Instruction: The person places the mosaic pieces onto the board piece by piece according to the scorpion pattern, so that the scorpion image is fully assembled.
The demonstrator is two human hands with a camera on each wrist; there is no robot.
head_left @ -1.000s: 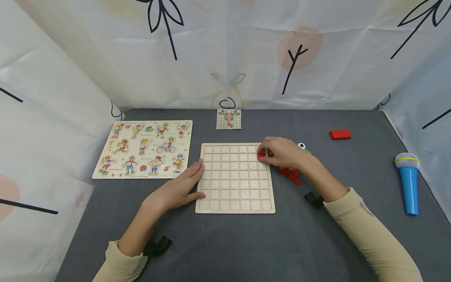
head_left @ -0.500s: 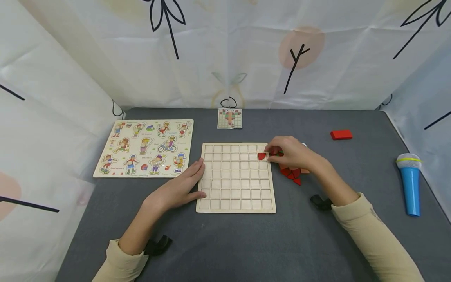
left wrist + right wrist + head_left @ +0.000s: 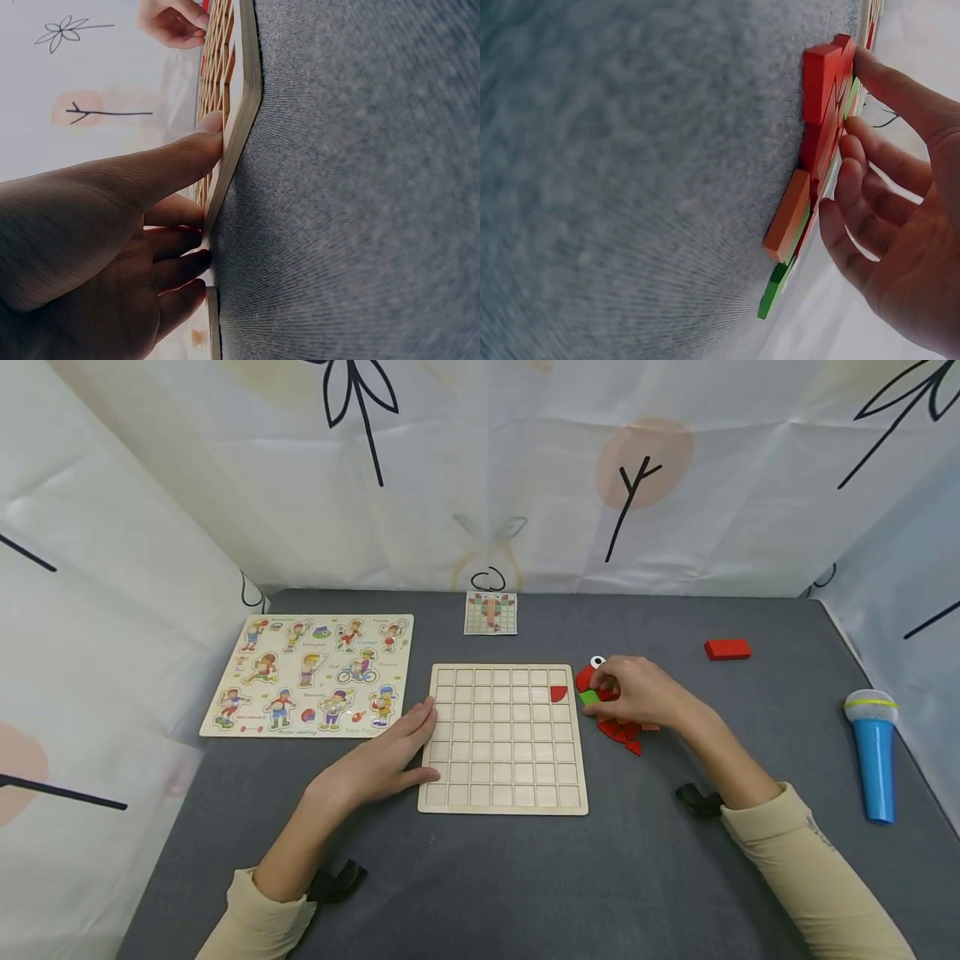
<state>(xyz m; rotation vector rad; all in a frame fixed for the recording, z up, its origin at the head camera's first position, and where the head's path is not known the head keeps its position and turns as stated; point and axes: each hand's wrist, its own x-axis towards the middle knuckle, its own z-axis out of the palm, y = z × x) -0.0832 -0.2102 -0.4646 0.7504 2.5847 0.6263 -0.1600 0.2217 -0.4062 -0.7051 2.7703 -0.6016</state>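
Observation:
My left hand (image 3: 390,747) rests along the left edge of the pale wooden grid board (image 3: 501,733), its thumb on the board's rim (image 3: 238,97) in the left wrist view. A red piece with a rounded corner (image 3: 558,694) lies in a right-hand cell. My right hand (image 3: 637,692) is over a pile right of the board, with thumb and forefinger apart at the pieces. The pile includes a green piece (image 3: 588,697), red triangles (image 3: 624,735) and a white eye piece (image 3: 597,662). In the right wrist view, a red block (image 3: 821,84) and an orange block (image 3: 787,214) show; some pieces are hidden.
A picture board of cartoon figures (image 3: 307,675) lies at the left, close to the left fingers. A small pattern card (image 3: 491,613) stands behind the grid board. At the right are a red block (image 3: 727,649) and a blue toy microphone (image 3: 870,756).
My right hand has let go of the red piece on the grid board and moved right to the pile. The left hand has stayed on the board's edge.

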